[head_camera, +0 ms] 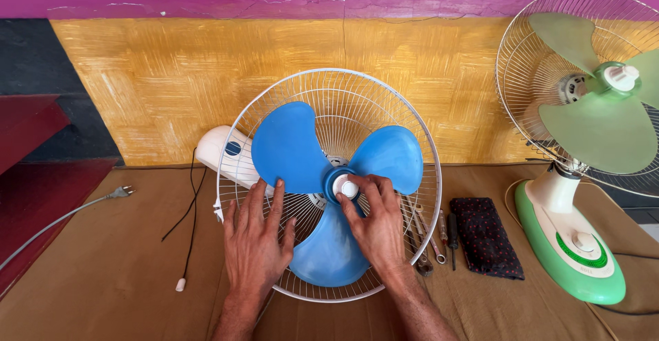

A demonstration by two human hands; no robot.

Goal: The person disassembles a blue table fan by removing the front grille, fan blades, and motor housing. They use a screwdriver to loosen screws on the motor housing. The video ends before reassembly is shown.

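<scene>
My right hand (374, 221) rests on the middle of the three-bladed blue plastic fan blade (329, 176), with the fingertips (351, 200) pinching the small white round cap (349, 189) at the hub. My left hand (255, 241) lies flat and open, palm down, fingers spread over the round white wire fan guard (412, 118) at its lower left, with the fingertips touching the edge of one blade (it grips nothing). The blade sits inside the guard, which is tipped back toward the yellow wall, and the guard stands on the brown cloth-covered desk (103, 272) right in front of me. Behind the guard on the left shows the white plastic motor housing (220, 150). Just right of my right hand lie a metal spanner (420, 241) and two screwdrivers (447, 231), and beside them a dark dotted fabric pouch (487, 237). Further right stands a green and white desk fan (583, 142) with pale green blades. A grey cord with a plug (120, 191) trails on the desk at the left.
</scene>
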